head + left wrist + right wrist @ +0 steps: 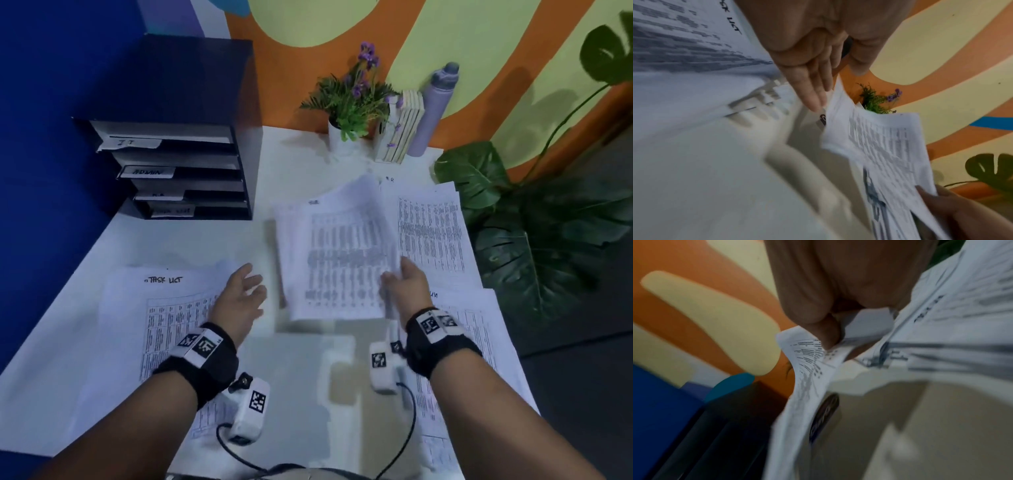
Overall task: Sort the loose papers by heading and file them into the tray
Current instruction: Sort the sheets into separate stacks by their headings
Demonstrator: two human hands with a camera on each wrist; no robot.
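A black filing tray (191, 113) with several labelled shelves stands at the table's back left. My right hand (402, 281) pinches the lower right corner of a small sheaf of printed sheets (335, 250) and holds it lifted above the table's middle; the right wrist view shows my thumb (828, 335) pressed on the sheets (807, 369). My left hand (245, 291) hovers open just left of the sheaf with straight fingers (813, 91) close to its edge (875, 146). A "TASK LIST" pile (161, 325) lies under my left forearm.
More printed piles lie at the right: one (431, 233) behind my right hand, another (479, 342) under my right forearm. A potted plant (352, 99), some books (404, 126) and a bottle (433, 109) stand at the back. Large leaves (534, 240) overhang the right edge.
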